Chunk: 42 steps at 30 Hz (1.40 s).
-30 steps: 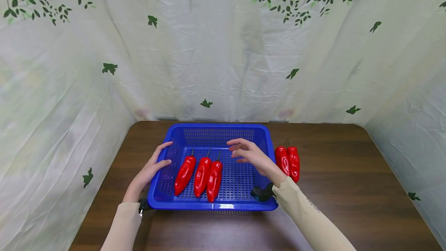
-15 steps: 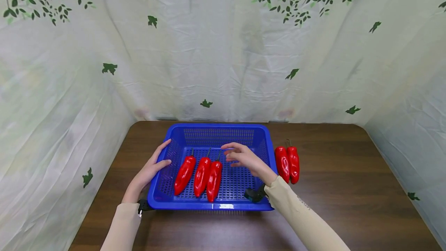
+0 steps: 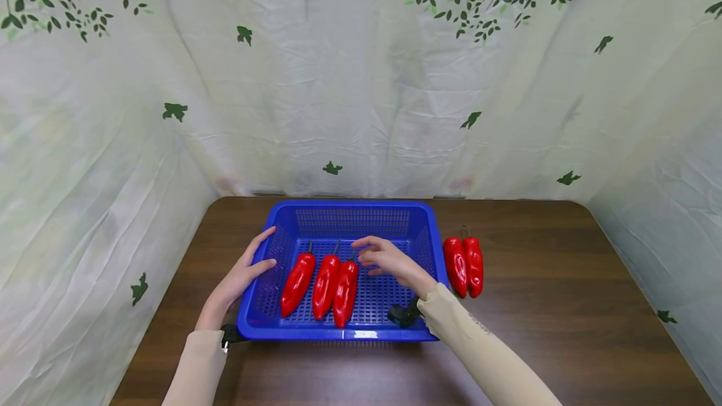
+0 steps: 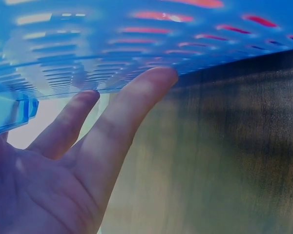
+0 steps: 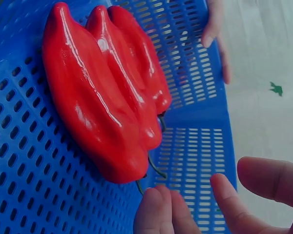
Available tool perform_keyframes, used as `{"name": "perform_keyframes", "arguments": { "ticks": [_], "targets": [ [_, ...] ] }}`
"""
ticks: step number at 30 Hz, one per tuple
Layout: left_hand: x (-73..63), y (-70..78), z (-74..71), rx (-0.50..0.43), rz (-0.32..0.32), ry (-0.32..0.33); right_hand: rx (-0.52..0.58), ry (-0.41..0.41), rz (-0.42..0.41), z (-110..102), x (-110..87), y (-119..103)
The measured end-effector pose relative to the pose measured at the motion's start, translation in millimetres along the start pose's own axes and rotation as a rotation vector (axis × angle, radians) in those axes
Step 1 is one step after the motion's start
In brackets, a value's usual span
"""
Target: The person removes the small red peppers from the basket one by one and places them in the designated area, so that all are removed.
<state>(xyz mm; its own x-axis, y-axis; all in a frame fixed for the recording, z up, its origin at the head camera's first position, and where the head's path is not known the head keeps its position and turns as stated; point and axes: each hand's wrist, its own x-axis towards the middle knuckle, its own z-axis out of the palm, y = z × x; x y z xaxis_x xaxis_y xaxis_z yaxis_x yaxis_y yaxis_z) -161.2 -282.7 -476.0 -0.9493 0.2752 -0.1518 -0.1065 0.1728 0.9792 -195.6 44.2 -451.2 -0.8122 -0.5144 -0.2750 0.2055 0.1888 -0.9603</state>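
Observation:
A blue plastic basket (image 3: 363, 334) stands on the table, and my left hand (image 3: 239, 277) holds its left rim, thumb and a finger over the edge. In the left wrist view two fingers (image 4: 112, 124) reach along the outside of the slotted wall. Three glossy red peppers, the left one (image 3: 298, 284), the middle one (image 3: 326, 287) and the right one (image 3: 346, 293), lie side by side inside, stems away from me. My right hand (image 3: 389, 262) hovers over the basket near the right pepper's stem, fingers loosely bent, thumb apart, gripping nothing.
Two more red peppers, one (image 3: 455, 267) beside another (image 3: 474, 267), lie on the wooden table (image 3: 553, 306) just right of the basket. Behind the table hangs a pale curtain (image 3: 366, 111) with printed leaves. Both wrists carry dark straps with cameras.
My right hand has moved left and slightly down, closer to the right pepper's stem. My left hand, the basket and the peppers have stayed put.

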Motion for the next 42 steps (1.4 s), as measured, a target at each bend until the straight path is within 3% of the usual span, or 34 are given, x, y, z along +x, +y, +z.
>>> {"name": "perform_keyframes", "arguments": {
  "ticks": [14,26,34,42],
  "targets": [
    [0.9,-1.6,1.1,0.005,-0.002,0.01,-0.007,-0.011,0.056,6.3,6.6,10.6],
    [1.9,-3.5,-0.2,0.024,0.022,0.016,-0.077,-0.077,0.153,7.7,11.2,15.3],
    [1.6,-4.3,-1.4,0.039,0.025,0.022,-0.129,-0.146,0.144,9.2,14.6,19.2],
    [1.7,-5.6,-1.2,0.033,0.024,0.022,-0.1,-0.149,0.114,9.0,16.0,20.7]
  ]
}}
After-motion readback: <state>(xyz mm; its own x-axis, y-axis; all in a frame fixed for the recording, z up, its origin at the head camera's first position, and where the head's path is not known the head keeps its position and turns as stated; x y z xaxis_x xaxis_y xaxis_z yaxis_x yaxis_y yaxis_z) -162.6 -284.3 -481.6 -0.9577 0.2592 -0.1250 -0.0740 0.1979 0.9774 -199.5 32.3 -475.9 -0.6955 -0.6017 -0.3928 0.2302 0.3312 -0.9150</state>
